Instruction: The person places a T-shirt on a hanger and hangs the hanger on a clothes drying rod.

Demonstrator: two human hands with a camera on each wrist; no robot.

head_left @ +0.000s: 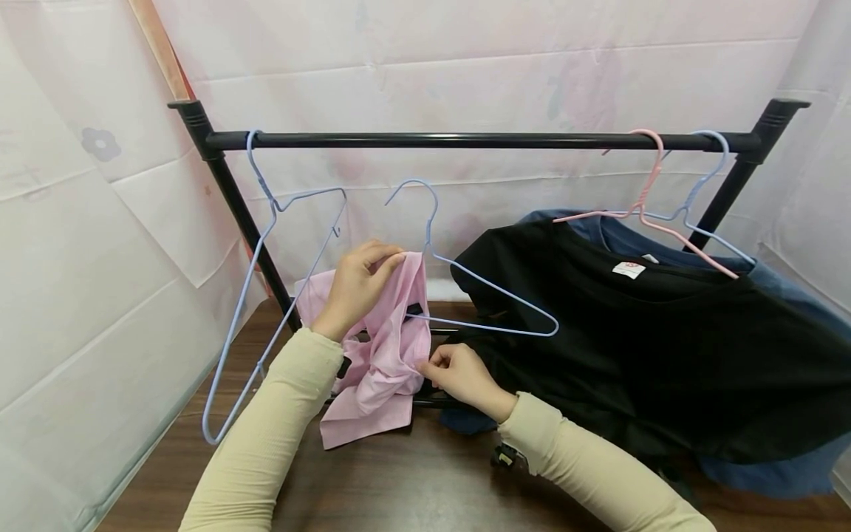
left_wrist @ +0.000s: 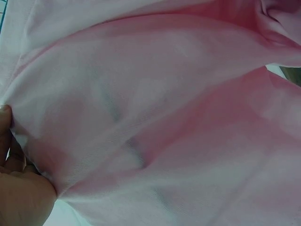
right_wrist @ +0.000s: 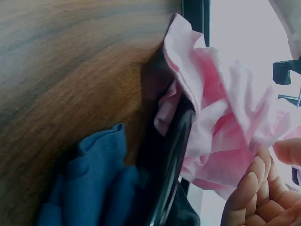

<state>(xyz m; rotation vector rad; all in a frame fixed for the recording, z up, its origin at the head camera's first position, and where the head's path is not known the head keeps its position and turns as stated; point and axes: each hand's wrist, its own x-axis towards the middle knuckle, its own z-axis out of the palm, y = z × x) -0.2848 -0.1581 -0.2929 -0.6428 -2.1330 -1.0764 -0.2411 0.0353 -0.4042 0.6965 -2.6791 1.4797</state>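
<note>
A pink garment (head_left: 382,355) hangs in folds from a light blue hanger (head_left: 488,329). The hanger's right arm sticks out bare, while its left part is hidden by the cloth. Its hook is below the rail, off it. My left hand (head_left: 359,284) pinches the garment's top edge beside the hanger's neck; in the left wrist view, thumb and fingers (left_wrist: 28,193) draw the fabric taut. Lower down, my right hand (head_left: 462,373) pinches the garment's right edge between thumb and fingers, also seen in the right wrist view. A small dark patch shows near the garment's opening.
A black rail (head_left: 439,140) crosses the back. At its left end hangs a bare blue hanger (head_left: 229,355), close to my left forearm. On the right, a black T-shirt (head_left: 631,347) hangs on a pink hanger (head_left: 645,199) before a blue T-shirt (head_left: 791,473). Below is a brown table (head_left: 392,488).
</note>
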